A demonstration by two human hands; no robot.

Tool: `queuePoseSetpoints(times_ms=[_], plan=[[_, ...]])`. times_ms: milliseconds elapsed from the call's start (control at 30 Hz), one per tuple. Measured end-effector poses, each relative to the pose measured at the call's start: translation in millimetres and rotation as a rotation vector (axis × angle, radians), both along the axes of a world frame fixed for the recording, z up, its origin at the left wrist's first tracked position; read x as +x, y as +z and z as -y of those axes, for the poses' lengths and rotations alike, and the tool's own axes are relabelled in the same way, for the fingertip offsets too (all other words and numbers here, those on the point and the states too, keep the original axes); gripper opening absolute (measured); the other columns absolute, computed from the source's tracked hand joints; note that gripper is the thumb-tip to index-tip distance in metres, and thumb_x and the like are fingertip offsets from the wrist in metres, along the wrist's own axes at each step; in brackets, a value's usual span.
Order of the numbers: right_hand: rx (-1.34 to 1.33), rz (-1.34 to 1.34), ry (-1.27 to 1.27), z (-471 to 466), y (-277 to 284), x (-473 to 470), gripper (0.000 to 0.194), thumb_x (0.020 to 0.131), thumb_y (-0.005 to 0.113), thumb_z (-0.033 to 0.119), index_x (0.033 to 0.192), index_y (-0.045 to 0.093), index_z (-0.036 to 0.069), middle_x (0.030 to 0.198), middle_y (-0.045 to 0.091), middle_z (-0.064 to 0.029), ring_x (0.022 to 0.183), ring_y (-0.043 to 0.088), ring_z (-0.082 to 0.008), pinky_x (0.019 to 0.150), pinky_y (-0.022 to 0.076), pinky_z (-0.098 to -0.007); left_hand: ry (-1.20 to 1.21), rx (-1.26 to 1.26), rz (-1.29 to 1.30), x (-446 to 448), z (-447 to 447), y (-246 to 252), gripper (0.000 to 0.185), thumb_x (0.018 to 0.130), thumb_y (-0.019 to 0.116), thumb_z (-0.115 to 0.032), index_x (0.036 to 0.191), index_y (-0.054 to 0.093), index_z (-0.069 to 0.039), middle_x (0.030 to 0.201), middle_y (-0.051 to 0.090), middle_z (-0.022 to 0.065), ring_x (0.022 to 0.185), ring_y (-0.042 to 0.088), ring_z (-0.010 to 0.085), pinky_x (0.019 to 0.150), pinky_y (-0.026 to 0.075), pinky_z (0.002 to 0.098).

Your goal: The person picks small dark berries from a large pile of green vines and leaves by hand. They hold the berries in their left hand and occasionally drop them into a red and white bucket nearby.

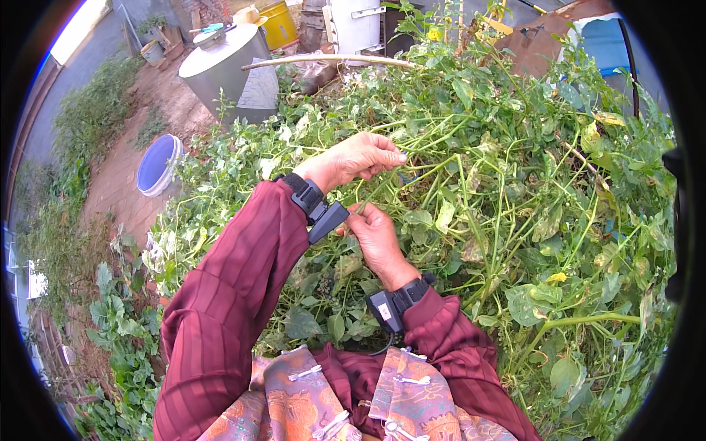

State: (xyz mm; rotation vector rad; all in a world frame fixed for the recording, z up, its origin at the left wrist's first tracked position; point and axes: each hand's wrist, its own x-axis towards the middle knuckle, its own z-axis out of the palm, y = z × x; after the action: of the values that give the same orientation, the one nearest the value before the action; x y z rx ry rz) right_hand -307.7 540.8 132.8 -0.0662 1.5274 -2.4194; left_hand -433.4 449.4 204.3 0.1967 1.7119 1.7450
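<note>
Dense leafy green plants (485,231) with long stems spread in front of me, some leaves pale or spotted. My left hand (358,160) reaches in among the stems with thumb and fingers pinched together near a small blue bit; what lies between the fingertips is too small to tell. Lower and nearer to me, my right hand (375,237) has its fingers curled at a thin green stem (375,195). Each wrist wears a black strap with a dark device. A cluster of small dark berries (325,286) hangs among leaves below my right hand.
A blue-lined white bucket (160,165) lies tilted on the brick ground at left. Behind the plants stand a large grey container (231,71) with a light lid and a yellow bucket (280,25). A bare curved stick (331,57) lies across the far plants.
</note>
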Motion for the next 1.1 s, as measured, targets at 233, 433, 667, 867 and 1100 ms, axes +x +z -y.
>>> queuePoseSetpoints(times_ms=[233, 433, 667, 867, 1100], plan=[[-0.051, -0.012, 0.014, -1, 0, -1, 0.006, 0.090, 0.055, 0.008, 0.091, 0.055, 0.002, 0.072, 0.060, -0.0008, 0.065, 0.056, -0.0073, 0.059, 0.0424, -0.0198, 0.134, -0.008, -0.036, 7, -7, -2, 0.007, 0.084, 0.061, -0.014, 0.083, 0.060, -0.008, 0.063, 0.052, -0.0034, 0.048, 0.043, 0.0041, 0.039, 0.026, 0.0182], [-0.041, 0.019, 0.002, 2, -4, -1, 0.007, 0.090, 0.055, 0.009, 0.090, 0.055, 0.002, 0.072, 0.060, -0.0008, 0.064, 0.056, -0.0074, 0.059, 0.0425, -0.0201, 0.147, 0.165, 0.172, 5, 4, -12, 0.007, 0.085, 0.055, -0.011, 0.086, 0.060, -0.007, 0.071, 0.059, 0.0006, 0.054, 0.052, 0.0065, 0.039, 0.033, 0.0181], [-0.024, -0.008, 0.010, 0, -3, -1, 0.006, 0.090, 0.056, 0.008, 0.090, 0.056, 0.002, 0.074, 0.059, -0.0008, 0.065, 0.057, -0.0080, 0.061, 0.0432, -0.0205, 0.105, 0.242, 0.184, 3, 12, -20, 0.014, 0.088, 0.049, -0.014, 0.092, 0.059, -0.005, 0.077, 0.060, 0.0034, 0.058, 0.054, 0.0080, 0.041, 0.036, 0.0182], [-0.013, -0.017, 0.015, 0, -2, -1, 0.007, 0.089, 0.057, 0.009, 0.090, 0.056, 0.002, 0.074, 0.059, -0.0005, 0.066, 0.057, -0.0082, 0.061, 0.0437, -0.0208, 0.076, 0.363, 0.290, 2, 16, -24, 0.014, 0.089, 0.048, -0.014, 0.090, 0.059, -0.005, 0.081, 0.062, 0.0053, 0.059, 0.055, 0.0087, 0.042, 0.040, 0.0184], [-0.005, -0.032, 0.021, 0, -1, 0, 0.007, 0.090, 0.057, 0.010, 0.090, 0.057, 0.003, 0.074, 0.060, -0.0005, 0.066, 0.057, -0.0081, 0.061, 0.0435, -0.0212, 0.086, 0.371, 0.225, 5, 17, -32, 0.013, 0.093, 0.051, -0.014, 0.093, 0.059, -0.004, 0.083, 0.062, 0.0060, 0.061, 0.055, 0.0088, 0.045, 0.043, 0.0202]])
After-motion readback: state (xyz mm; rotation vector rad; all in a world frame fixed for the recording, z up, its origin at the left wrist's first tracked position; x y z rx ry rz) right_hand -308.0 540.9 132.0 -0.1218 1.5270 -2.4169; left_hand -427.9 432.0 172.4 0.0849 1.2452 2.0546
